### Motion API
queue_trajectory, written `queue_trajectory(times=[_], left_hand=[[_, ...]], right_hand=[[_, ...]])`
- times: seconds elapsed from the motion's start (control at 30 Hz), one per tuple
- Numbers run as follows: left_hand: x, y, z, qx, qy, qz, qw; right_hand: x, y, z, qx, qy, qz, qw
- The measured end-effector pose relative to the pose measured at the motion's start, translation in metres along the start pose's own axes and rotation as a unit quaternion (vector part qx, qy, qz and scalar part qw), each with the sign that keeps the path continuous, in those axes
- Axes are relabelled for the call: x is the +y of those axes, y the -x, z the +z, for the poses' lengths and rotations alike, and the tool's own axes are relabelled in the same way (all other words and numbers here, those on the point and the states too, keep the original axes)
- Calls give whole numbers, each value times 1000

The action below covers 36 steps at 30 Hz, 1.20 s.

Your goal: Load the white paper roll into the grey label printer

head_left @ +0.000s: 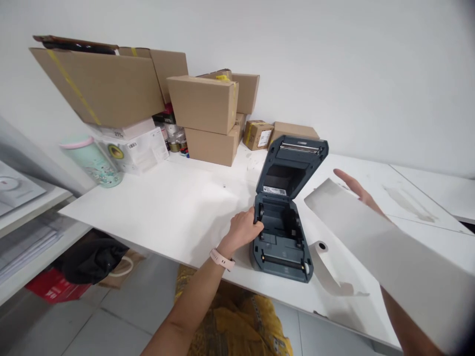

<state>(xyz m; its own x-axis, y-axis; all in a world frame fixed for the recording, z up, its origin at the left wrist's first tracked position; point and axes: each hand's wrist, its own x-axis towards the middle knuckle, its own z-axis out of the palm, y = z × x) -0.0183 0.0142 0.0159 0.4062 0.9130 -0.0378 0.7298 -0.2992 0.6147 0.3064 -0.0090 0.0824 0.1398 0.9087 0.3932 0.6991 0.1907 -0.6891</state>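
Note:
A dark grey-blue label printer (282,237) stands on the white table with its lid (293,165) raised and its inside bay exposed. My left hand (245,226), with a pink band at the wrist, grips the printer's left edge, fingers over the rim. To the right, my right hand (354,187) is mostly hidden behind a white paper strip (374,247) that crosses in front of it and the forearm. One finger shows, stretched out; whether the hidden fingers touch the paper is unclear. Beside the printer lies a small paper roll (321,247), partly unwound.
Cardboard boxes (204,106) are stacked against the wall, with smaller boxes (258,134) behind the printer. A mint tumbler (92,160) and a white carton (135,148) stand at the left. Below the table is a red box (55,287) near dark cloth.

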Motion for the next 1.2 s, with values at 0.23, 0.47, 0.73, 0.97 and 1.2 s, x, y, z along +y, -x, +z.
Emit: queue_trajectory(times=[0.23,0.47,0.73,0.97,1.2], left_hand=[[2,1,-1,4,10,-5,1000],[2,1,-1,3,25,-8,1000],[1,0,0,5,44,-6,999],[1,-3,2,8,25,-11,1000],[2,-2,2,13,28,-9,999]], right_hand=[[71,3,52,-22,-83,110,990],[78,18,73,-46,-77,127,988],[80,93,25,-98,-148,250,952],[41,174,40,-206,-172,189,945],[36,173,63,-190,-48,91,976]])
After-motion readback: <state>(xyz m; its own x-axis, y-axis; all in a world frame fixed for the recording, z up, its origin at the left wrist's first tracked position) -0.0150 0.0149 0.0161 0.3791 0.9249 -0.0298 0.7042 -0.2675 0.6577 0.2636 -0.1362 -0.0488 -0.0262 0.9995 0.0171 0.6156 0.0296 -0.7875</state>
